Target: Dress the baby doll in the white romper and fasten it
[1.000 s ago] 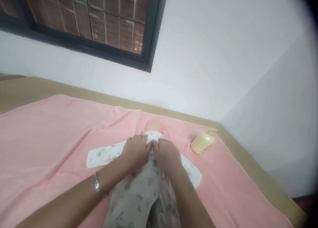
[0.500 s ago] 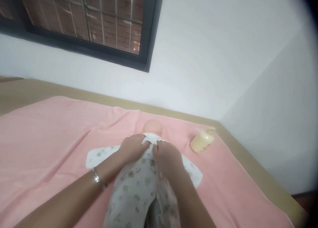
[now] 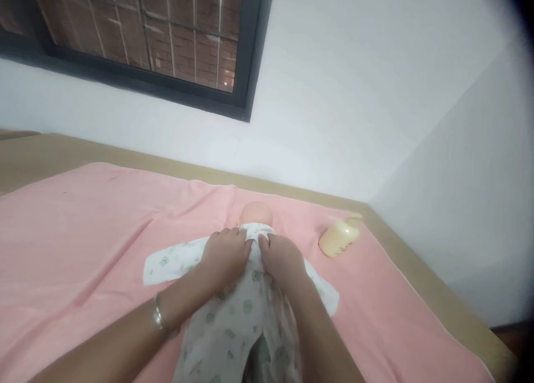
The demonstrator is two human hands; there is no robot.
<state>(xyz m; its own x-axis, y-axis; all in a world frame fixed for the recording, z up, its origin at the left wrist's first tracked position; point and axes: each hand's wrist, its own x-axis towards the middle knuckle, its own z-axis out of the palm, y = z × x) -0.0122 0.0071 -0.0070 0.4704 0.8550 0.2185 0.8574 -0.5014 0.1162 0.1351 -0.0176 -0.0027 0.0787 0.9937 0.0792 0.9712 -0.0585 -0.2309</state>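
A white, green-printed garment (image 3: 225,327) — seemingly worn by a doll (image 3: 256,212) — is spread sleeves-out on pink cloth (image 3: 87,232).

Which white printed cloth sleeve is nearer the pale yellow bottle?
The white printed cloth sleeve beside the right hand; the other sleeve, beside the left hand, lies farther off.

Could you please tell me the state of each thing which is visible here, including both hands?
Left hand: fingers at the garment's collar, gripping.
Right hand: likewise, beside it.
Printed garment: sleeves spread, lower front parted.
Doll's head: above the collar.
Pink blanket: spread out, creased.
Pump bottle: on the blanket, untouched; fill level unclear.
Bracelet: worn on left wrist.
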